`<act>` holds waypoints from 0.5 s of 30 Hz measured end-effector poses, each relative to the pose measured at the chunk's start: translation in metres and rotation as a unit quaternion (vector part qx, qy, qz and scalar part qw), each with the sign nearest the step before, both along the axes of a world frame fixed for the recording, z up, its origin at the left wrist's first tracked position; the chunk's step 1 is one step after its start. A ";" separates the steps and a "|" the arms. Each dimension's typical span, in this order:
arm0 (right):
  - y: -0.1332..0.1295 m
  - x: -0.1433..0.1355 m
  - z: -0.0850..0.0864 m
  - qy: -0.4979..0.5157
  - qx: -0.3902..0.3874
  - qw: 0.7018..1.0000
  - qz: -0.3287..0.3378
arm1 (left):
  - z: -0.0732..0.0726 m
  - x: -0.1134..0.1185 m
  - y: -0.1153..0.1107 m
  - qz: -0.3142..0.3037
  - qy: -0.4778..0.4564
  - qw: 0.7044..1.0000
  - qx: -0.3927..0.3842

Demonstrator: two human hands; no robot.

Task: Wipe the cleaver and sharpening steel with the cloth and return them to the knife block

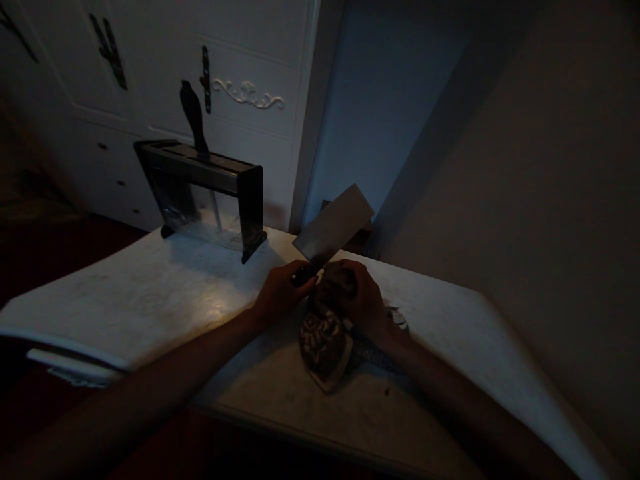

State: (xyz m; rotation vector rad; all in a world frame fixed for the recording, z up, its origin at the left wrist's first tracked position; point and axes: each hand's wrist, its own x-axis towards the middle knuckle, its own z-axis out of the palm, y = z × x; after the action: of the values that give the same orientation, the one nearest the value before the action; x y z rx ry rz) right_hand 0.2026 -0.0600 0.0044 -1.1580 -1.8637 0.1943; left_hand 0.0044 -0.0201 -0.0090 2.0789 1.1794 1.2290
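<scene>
The left hand is closing fully around the dark handle of a cleaver, whose broad flat blade is rising up and away from the knuckles, tilted toward the far wall. The right hand is curling over the top of a dark, mottled lump of food, fingers bent down and pressing on it; whether the fingertips are wrapping under it I cannot tell in this gloom. The lump is sitting on the pale table just below and between both hands, nearer the right wrist, with something thin and greyish trailing out beneath that wrist.

The two hands are nearly touching, and that is the worry: the blade is hovering directly above the right hand's knuckles, so any drop or slip of the handle is likely bringing the edge down on fingers rather than food. The poor light is making the cutting line hard to judge. The lump looks rounded and uneven, so it may be rolling under pressure and pulling the holding fingers into the blade's path.

Well off beyond the left hand, a knife block is standing with one handle sticking up
</scene>
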 end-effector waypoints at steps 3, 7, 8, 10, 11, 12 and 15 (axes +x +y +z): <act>-0.003 0.000 0.001 -0.061 0.097 0.991 0.064 | -0.001 0.001 0.000 0.000 -0.002 1.000 0.007; -0.006 0.001 0.000 -0.106 0.164 0.978 0.071 | -0.001 0.001 -0.001 0.004 0.016 1.000 0.025; -0.006 0.002 -0.001 -0.113 0.171 0.976 0.070 | -0.001 0.001 -0.002 0.005 0.025 0.999 0.031; -0.007 0.002 -0.001 -0.127 0.179 0.974 0.064 | 0.001 0.001 -0.003 0.005 0.049 0.998 0.044; -0.007 0.002 -0.001 -0.134 0.182 0.972 0.057 | 0.002 0.001 -0.004 0.002 0.063 0.997 0.049; -0.007 0.001 -0.001 -0.142 0.185 0.971 0.048 | 0.003 0.000 -0.005 0.001 0.077 0.996 0.052; -0.007 -0.001 0.001 -0.171 0.195 0.965 0.033 | 0.006 -0.001 -0.007 0.003 0.116 0.992 0.056</act>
State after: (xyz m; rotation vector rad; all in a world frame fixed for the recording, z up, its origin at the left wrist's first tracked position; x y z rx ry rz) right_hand 0.2013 -0.0667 0.0056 -0.8932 -2.1196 -0.3449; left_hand 0.0032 -0.0275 -0.0033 2.3546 1.2423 1.0998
